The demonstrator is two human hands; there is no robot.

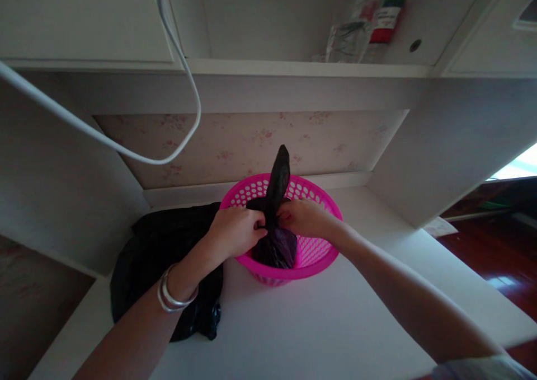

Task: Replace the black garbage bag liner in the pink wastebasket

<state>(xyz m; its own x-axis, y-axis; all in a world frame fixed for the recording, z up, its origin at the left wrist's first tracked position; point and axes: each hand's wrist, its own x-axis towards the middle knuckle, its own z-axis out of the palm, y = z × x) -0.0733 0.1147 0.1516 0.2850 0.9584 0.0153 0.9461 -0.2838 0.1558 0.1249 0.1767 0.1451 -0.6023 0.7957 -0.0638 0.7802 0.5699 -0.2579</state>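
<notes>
A dark plastic bag (274, 248) sits inside a pink perforated basket (321, 267), its neck gathered and one loose end standing up above the rim. My left hand (240, 228), with silver bangles on the wrist, pinches the bag's neck from the left. From the right, my right hand (305, 216) grips the same gathered part with closed fingers. The two hands nearly meet at what looks like a knot or twist. What lies inside the bag is hidden.
A larger black plastic bag (168, 257) lies to the left of the basket on the white surface (319, 324). A white cable (146, 159) hangs across the upper left. Overhead, a white shelf (293, 67) holds clear containers (348, 41). Side panels stand left and right.
</notes>
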